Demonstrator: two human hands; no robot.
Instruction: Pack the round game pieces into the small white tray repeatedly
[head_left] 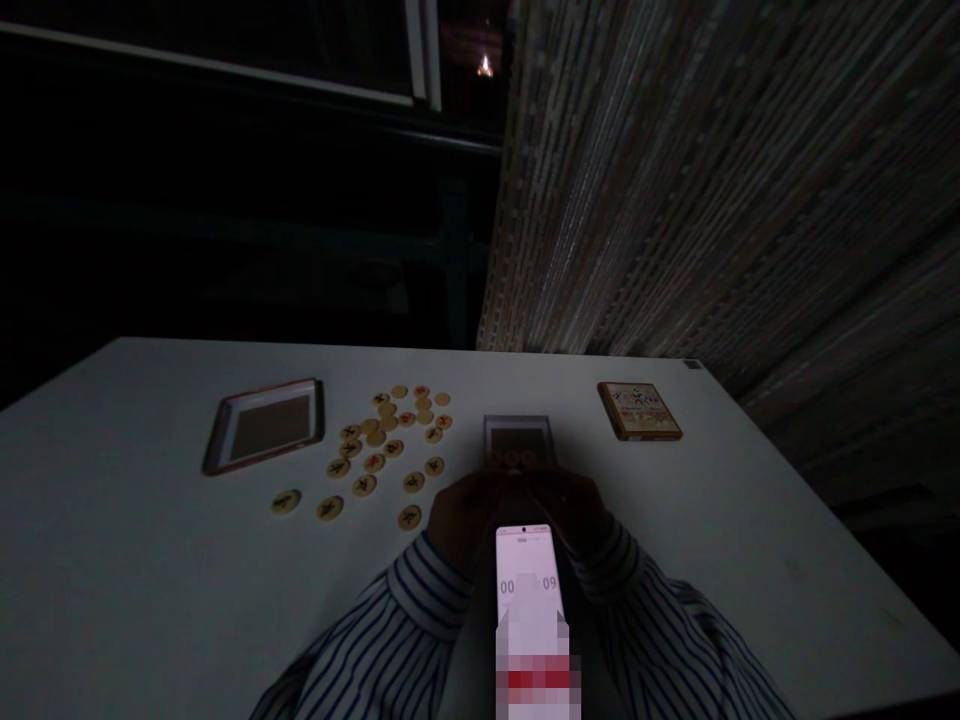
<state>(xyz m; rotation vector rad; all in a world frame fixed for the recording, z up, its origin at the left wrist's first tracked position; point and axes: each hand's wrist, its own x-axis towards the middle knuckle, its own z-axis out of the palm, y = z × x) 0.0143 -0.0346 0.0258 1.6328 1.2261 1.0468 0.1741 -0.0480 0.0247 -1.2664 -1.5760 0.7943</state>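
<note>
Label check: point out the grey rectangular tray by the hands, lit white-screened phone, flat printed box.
Grey tray (517, 438): head view, bare floor.
Phone (529, 602): head view, screen.
Printed box (641, 410): head view, top face.

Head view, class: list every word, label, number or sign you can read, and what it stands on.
"00": phone screen, left.
"09": same screen, right.
Print near the screen's top: too small.
Round pieces: black or red characters, too small to read surely.
Flat box: printed title, too blurred.
Pieces in the tray: too dark.
</note>
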